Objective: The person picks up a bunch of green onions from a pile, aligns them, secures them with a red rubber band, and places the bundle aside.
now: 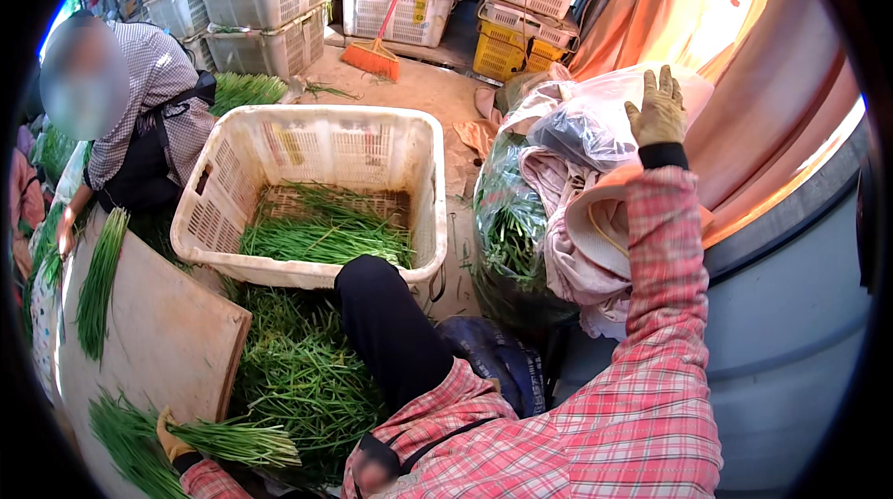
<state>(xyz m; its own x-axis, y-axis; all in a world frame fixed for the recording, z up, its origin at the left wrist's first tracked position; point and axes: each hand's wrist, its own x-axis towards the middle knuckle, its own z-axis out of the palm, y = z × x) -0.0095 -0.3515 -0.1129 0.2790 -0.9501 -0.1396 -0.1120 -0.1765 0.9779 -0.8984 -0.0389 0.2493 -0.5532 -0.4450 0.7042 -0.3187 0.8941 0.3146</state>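
At the lower left, my left hand [171, 436], in a yellowish glove, is closed round a bunch of long green chive-like stalks [244, 443] over a wooden board [177, 332]. Another bunch [100, 285] lies farther up the board. My right hand [659, 110], gloved too, is raised at the far right with its fingers spread, holding nothing. It is nearest to a clear plastic bag [595, 127] and pink cloths. Ahead of my knee stands a large white plastic crate [307, 118], with loose green stalks [326, 234] on its bottom.
A heap of green leaves and stalks [302, 378] lies between the board and my leg. At the left a person [153, 99] bends over more greens. Stacked crates [265, 1] and an orange broom [372, 57] stand behind. Orange curtains [688, 11] hang at the right.
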